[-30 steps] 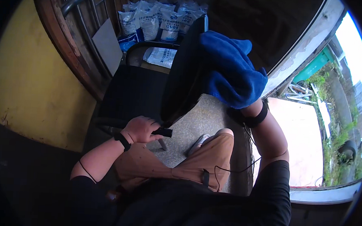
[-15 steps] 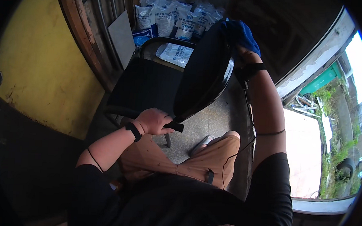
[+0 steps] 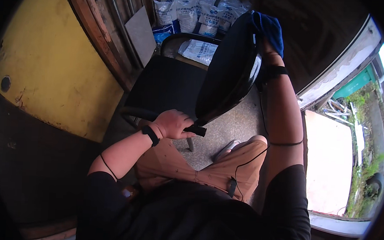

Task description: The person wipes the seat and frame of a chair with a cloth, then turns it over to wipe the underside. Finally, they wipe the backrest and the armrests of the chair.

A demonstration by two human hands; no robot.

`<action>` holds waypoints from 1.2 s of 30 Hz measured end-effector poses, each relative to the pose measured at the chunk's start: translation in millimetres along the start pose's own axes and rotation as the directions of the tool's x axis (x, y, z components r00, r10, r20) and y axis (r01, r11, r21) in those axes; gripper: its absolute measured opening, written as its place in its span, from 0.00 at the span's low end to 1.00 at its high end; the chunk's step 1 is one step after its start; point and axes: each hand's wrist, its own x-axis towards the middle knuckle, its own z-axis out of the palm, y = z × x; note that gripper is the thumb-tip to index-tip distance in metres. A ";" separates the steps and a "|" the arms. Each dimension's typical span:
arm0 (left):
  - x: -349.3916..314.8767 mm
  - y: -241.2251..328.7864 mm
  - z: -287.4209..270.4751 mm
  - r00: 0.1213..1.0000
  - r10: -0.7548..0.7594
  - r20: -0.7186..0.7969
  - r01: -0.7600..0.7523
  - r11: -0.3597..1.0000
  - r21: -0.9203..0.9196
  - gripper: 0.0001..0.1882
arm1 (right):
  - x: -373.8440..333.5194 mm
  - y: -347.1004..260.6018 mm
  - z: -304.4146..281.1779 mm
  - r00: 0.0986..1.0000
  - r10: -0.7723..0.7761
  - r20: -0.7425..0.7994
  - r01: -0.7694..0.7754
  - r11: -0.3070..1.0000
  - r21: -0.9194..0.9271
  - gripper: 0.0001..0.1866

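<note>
A black armchair [image 3: 165, 81] stands in front of me, its seat to the left and its tall, rounded backrest [image 3: 229, 67] to the right. My left hand [image 3: 174, 124] is closed around the near armrest, close to where the backrest joins; a dark stub of it [image 3: 199, 131] sticks out past my fingers. My right hand [image 3: 270, 52] is at the top of the backrest, pressing a blue cloth [image 3: 268, 32] against its outer edge. The cloth hides most of those fingers. The backrest's rim shines on the side towards me.
Several filled plastic bags [image 3: 188, 15] stand against the back wall. One flat bag [image 3: 198, 51] lies beyond the far armrest. A yellow panel [image 3: 56, 65] is at left, a window opening with a white sill [image 3: 343, 224] at right. A thin black cable [image 3: 253, 160] crosses my trouser leg.
The whole view has shifted slightly, so the chair and bags appear further right. My left hand keeps its hold on the armrest, and the cloth remains at the backrest's top edge.
</note>
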 end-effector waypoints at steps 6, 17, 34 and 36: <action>2.2 1.2 -1.1 1.000 0.007 -0.010 -0.006 0.999 0.032 0.22 | -5.8 -7.3 1.8 0.995 0.085 -0.053 -0.082 0.995 0.054 0.15; 1.9 -2.7 0.4 0.999 0.016 -0.050 -0.015 1.000 0.015 0.20 | -68.0 -67.2 -3.0 0.979 -0.191 -0.073 0.198 0.974 0.105 0.18; 18.2 -3.8 0.1 1.000 -0.020 0.005 0.020 0.996 -0.084 0.20 | -20.1 7.1 -11.1 0.957 -0.288 0.046 0.272 0.939 0.212 0.16; 22.7 -5.4 -0.9 1.000 -0.009 0.020 0.011 0.996 -0.090 0.20 | 7.5 21.0 -15.1 0.772 -0.630 0.085 0.602 0.683 -0.413 0.14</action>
